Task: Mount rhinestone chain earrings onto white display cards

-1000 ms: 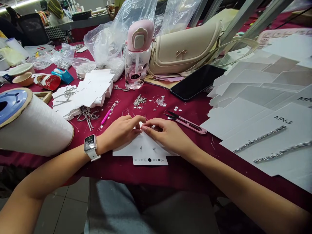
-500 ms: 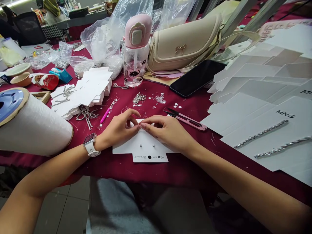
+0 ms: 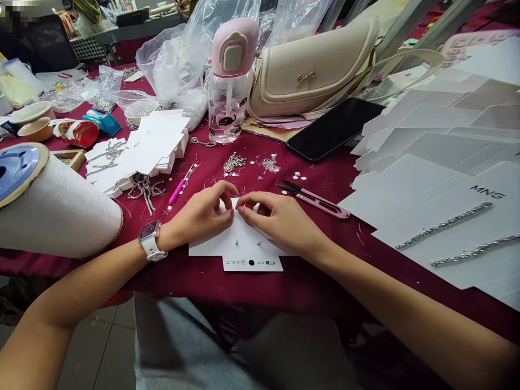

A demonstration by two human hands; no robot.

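Grip closed on both sides: left hand (image 3: pixel 198 215) and right hand (image 3: pixel 279 218) curl inward, right fingertips (image 3: pixel 240 208) meeting the left at the upper edge of a white card (image 3: pixel 211 246), apparently pinching it, though the fingers partly hide the contact. Card lies flat on a maroon tablecloth (image 3: pixel 309 287), directly below the grip and toward the person, long axis running side to side, printed tab (image 3: pixel 252 264) at its near edge. Two metal studs (image 3: pixel 236 236) sit in its middle, just below the fingertips. Right hand lies further over the card; left hand sits mostly beyond its left part, so the right is the nearer. Pink snips (image 3: pixel 314 200) lie just beyond the right hand, a pink pen (image 3: pixel 179 190) and a card stack (image 3: pixel 156 151) beyond the left. Watch (image 3: pixel 149 241) on left wrist
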